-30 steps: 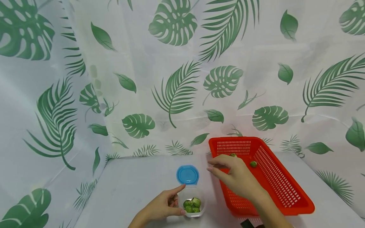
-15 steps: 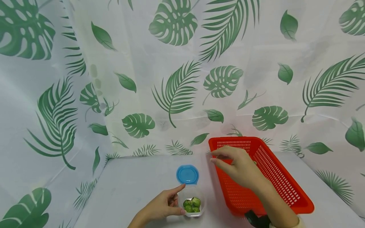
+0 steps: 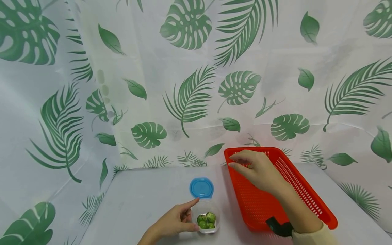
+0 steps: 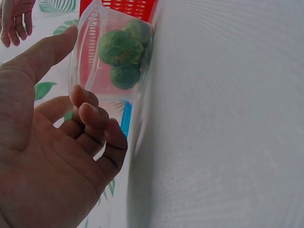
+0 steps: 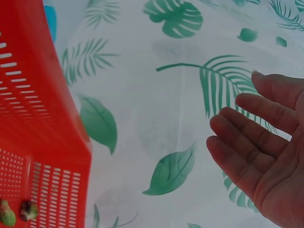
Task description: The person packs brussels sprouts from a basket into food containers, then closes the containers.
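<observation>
My left hand (image 3: 176,219) holds the side of a small clear plastic container (image 3: 209,231), its thumb at the near edge and index finger at the far edge. Several Brussels sprouts (image 3: 206,220) sit inside; the left wrist view shows them through the wall, with the thumb (image 4: 64,45) at the rim. Directly behind the container lies its blue lid (image 3: 201,188). Over the back left part of a red plastic basket (image 3: 257,211) hovers my right hand (image 3: 260,172). The right wrist view shows this hand's fingers (image 5: 242,137) loosely bent, holding nothing.
Two Brussels sprouts show low in the basket in the right wrist view, one green sprout (image 5: 7,213) and one darker sprout (image 5: 28,210). A white cloth with green leaves (image 3: 190,98) hangs behind and beside the white table (image 3: 137,194).
My right hand has moved back and slightly right over the basket, covering the sprout that showed on its right side. The left hand and container have stayed in place.
</observation>
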Demonstrator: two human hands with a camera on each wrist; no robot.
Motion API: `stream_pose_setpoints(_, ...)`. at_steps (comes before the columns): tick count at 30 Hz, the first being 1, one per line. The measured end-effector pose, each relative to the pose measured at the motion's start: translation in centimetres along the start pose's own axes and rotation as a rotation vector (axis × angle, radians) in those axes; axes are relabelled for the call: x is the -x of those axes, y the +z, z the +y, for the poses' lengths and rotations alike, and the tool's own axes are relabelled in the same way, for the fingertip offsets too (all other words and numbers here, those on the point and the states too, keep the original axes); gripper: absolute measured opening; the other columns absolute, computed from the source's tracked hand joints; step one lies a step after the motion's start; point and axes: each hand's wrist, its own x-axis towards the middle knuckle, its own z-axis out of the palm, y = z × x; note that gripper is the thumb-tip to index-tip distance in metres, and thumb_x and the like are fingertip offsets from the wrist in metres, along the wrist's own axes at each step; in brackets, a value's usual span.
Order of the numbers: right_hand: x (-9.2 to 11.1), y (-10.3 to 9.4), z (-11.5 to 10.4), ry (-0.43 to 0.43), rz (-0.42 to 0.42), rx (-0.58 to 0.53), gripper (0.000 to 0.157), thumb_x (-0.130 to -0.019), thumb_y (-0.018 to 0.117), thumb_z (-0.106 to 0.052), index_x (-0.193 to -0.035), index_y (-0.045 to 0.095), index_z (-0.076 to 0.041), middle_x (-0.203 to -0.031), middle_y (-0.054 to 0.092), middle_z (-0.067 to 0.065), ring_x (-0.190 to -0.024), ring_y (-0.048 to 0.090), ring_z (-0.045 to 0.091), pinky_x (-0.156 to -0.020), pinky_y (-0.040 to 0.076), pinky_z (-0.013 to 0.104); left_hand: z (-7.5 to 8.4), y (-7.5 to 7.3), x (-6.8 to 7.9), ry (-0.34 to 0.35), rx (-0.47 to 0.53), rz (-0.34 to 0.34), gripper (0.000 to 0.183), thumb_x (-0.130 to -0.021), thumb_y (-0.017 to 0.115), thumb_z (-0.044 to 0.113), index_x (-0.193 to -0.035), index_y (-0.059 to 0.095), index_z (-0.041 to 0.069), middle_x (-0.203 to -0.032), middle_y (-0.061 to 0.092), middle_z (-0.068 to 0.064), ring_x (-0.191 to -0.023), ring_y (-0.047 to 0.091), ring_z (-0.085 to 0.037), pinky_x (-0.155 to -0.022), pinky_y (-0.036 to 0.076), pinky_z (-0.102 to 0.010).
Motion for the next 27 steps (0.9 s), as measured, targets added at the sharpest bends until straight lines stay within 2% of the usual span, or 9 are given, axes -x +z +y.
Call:
stream_pose_setpoints(4, -0.3, 0.0, 0.5, 0.022, -0.006, 0.017, 0.032, -0.094, 0.080, -0.027, -0.125, 0.076, -0.021, -0.117, 0.075, -0.002, -0.103, 0.069, 0.017, -0.080, 0.061, 0.030, 0.0, 0.0, 0.0, 0.001, 0.006, -0.002, 0.083, -0.092, 0.081, 0.016, -0.162, 0.037, 0.009, -0.087, 0.054, -0.011, -0.065, 0.039, -0.002, -0.057, 0.034, -0.016)
stream_pose_setpoints(8, -0.4, -0.1, 0.9, 0.038, -0.021, 0.005, 0.034, -0.095, 0.079, -0.027, -0.127, 0.075, -0.018, -0.119, 0.074, 0.003, -0.102, 0.068, 0.020, -0.074, 0.061, 0.026, -0.2, -0.1, 0.0, 0.012, 0.005, -0.008, 0.083, -0.092, 0.081, 0.016, -0.161, 0.036, 0.007, -0.087, 0.053, -0.014, -0.065, 0.039, -0.001, -0.058, 0.035, -0.016)
stream_pose_setpoints(11, -0.5, -0.1, 1.2, 0.035, -0.022, 0.009, 0.033, -0.095, 0.079, -0.026, -0.126, 0.075, -0.017, -0.118, 0.075, 0.003, -0.101, 0.069, 0.019, -0.074, 0.060, 0.025, -0.4, 0.0, -0.1, 0.012, 0.008, -0.012, 0.083, -0.093, 0.080, 0.017, -0.162, 0.036, 0.007, -0.086, 0.053, -0.011, -0.065, 0.039, -0.001, -0.058, 0.035, -0.016)
stream_pose_setpoints(17, -1.0, 0.0, 2.0, 0.007, -0.009, 0.037, 0.030, -0.094, 0.079, -0.026, -0.123, 0.077, -0.016, -0.112, 0.076, -0.001, -0.099, 0.070, 0.018, -0.081, 0.061, 0.034, -0.3, 0.0, -0.1, 0.001, 0.008, -0.006, 0.082, -0.093, 0.080, 0.020, -0.162, 0.036, 0.008, -0.086, 0.053, -0.003, -0.065, 0.040, -0.001, -0.058, 0.035, -0.016)
stream_pose_setpoints(24, -1.6, 0.0, 3.6, 0.054, -0.037, 0.067, 0.033, -0.094, 0.079, -0.026, -0.125, 0.076, -0.014, -0.117, 0.075, 0.005, -0.102, 0.067, 0.023, -0.082, 0.061, 0.037, 0.0, 0.0, 0.0, -0.001, 0.026, 0.000, 0.081, -0.093, 0.080, 0.017, -0.162, 0.037, 0.009, -0.086, 0.054, -0.016, -0.064, 0.039, -0.003, -0.057, 0.035, -0.017)
stream_pose_setpoints(27, -1.9, -0.1, 4.5, 0.067, -0.056, 0.070, 0.034, -0.093, 0.080, -0.020, -0.125, 0.076, -0.012, -0.117, 0.075, 0.008, -0.102, 0.066, 0.025, -0.082, 0.060, 0.038, 0.0, 0.0, 0.1, 0.002, 0.028, -0.002, 0.082, -0.093, 0.080, 0.017, -0.162, 0.036, 0.009, -0.086, 0.054, -0.014, -0.064, 0.039, -0.002, -0.056, 0.035, -0.016)
